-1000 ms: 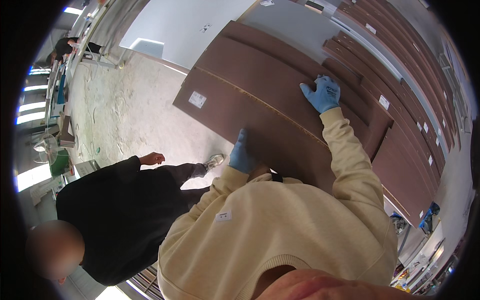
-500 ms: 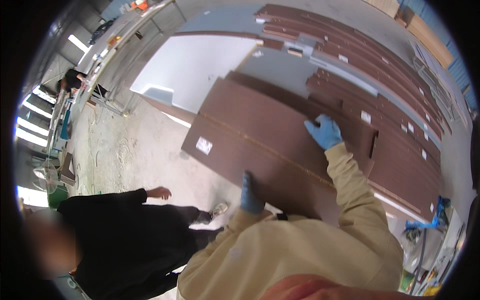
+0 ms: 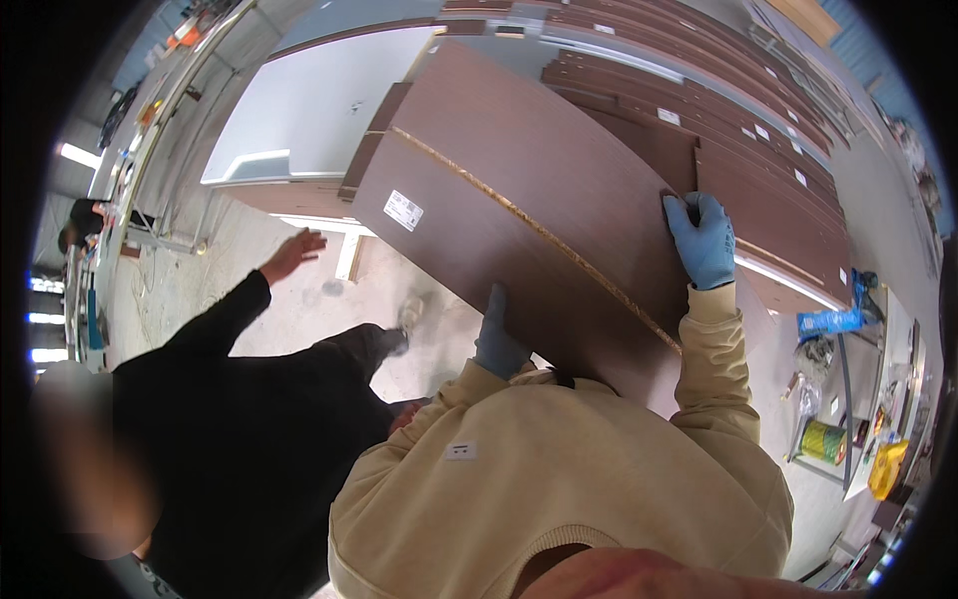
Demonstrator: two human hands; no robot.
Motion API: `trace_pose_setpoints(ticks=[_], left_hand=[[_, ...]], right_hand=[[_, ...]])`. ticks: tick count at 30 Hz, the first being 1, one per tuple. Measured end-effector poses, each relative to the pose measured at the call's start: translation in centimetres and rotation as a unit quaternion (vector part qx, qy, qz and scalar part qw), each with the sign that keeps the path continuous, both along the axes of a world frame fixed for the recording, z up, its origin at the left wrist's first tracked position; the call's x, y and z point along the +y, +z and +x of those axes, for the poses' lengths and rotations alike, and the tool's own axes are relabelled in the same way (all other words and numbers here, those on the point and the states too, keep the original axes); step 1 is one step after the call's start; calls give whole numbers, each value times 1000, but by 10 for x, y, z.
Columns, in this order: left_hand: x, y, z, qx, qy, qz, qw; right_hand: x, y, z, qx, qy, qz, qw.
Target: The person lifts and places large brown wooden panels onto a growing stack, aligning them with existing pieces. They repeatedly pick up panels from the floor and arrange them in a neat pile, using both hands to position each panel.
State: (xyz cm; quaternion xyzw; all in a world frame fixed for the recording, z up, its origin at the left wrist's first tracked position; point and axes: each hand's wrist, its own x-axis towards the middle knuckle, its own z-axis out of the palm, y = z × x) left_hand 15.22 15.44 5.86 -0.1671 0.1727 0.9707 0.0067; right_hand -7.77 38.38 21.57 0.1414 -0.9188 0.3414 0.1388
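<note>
Dark brown boards lie before me, a near board (image 3: 439, 235) bearing a white label (image 3: 403, 211) and a far board (image 3: 539, 150) beyond it. Between them runs a raw chipboard edge (image 3: 519, 215). My left hand (image 3: 499, 339), in a blue glove, grips the near board's front edge, thumb on top and fingers hidden beneath. At the far board's right end my gloved right hand (image 3: 703, 240) is closed round the edge, its thumb on the upper face. Whether the boards touch my body is hard to tell.
A co-worker in black (image 3: 249, 419) stands close on my left, one bare hand (image 3: 292, 256) stretched toward the boards. Behind lie a white panel (image 3: 309, 100) and stacked brown boards (image 3: 778, 200). A shelf with a blue bag (image 3: 830, 321) and a green can (image 3: 822, 440) stands right.
My right hand has gone from spread over the far board to gripping its right edge. More of the far board's face shows. The co-worker's hand has risen toward the boards. My view has shifted.
</note>
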Motion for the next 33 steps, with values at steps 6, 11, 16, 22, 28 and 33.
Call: trace_pose_setpoints(ticks=[6, 11, 16, 22, 28, 33], left_hand=[[18, 17, -6, 37, -66, 53, 996], [47, 29, 0, 25, -86, 44, 995], [133, 13, -29, -4, -83, 43, 996], [171, 6, -37, -2, -108, 127, 986], [185, 9, -53, -33, -95, 84, 991], [180, 6, -61, 7, -80, 68, 994]], right_hand=[[57, 19, 34, 60, -55, -55, 995], [103, 30, 59, 56, -87, -74, 992], [190, 6, 37, 2, -107, -99, 989], [244, -5, 29, -16, -112, -81, 990], [263, -23, 5, -55, -116, -132, 983], [260, -31, -13, -68, -125, -143, 979]])
